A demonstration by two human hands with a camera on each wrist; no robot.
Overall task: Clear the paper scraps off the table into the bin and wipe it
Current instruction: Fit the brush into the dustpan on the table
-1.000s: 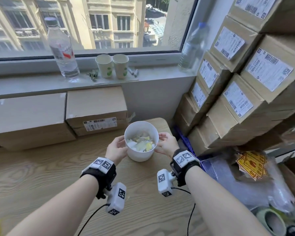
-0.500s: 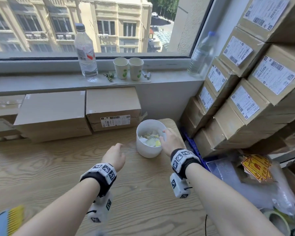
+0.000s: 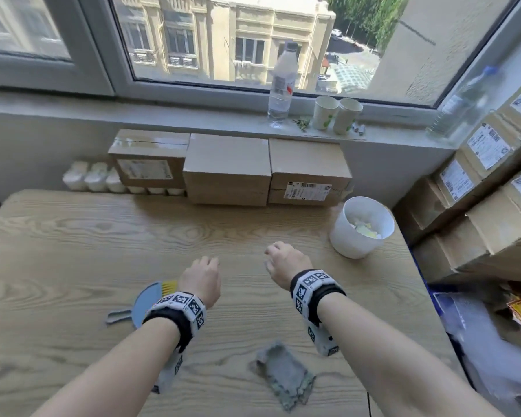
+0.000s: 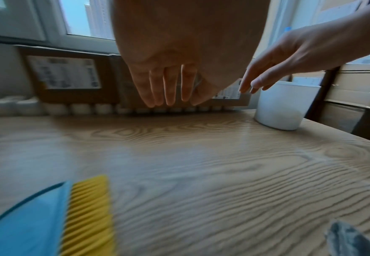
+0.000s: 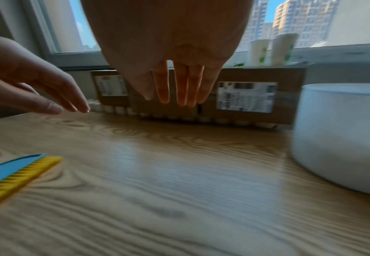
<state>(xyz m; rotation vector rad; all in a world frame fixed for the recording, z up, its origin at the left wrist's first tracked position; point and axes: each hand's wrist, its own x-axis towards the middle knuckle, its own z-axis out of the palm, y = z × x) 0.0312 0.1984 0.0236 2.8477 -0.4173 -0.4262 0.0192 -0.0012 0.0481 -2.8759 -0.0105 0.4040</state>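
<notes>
**Scraps binned; wipe not yet begun**

Head view: the table shows no loose paper. The scraps lie inside the bin, which stands at the far right corner, well apart from both hands. The left hand and right hand hover over mid-table, backs up; finger state cannot be read from this angle. The cloth lies crumpled near the front edge, just beside the right forearm. A dustpan sits beside the left wrist.

Left wrist view: left fingers hang straight, close together, holding nothing. Right fingers reach out loosely, also empty. A corner of the cloth shows bottom right.

Right wrist view: right fingers straight, slightly parted, empty, clear of the table. The bin stands close on the right.

Judgement: the step in hand is taking up the cloth. The right hand is nearer; it should draw back, gather the cloth into a flat pad, then wipe in overlapping passes. Lift or shift the dustpan so its patch is not missed, and keep strokes clear of the bin to avoid tipping it
</notes>
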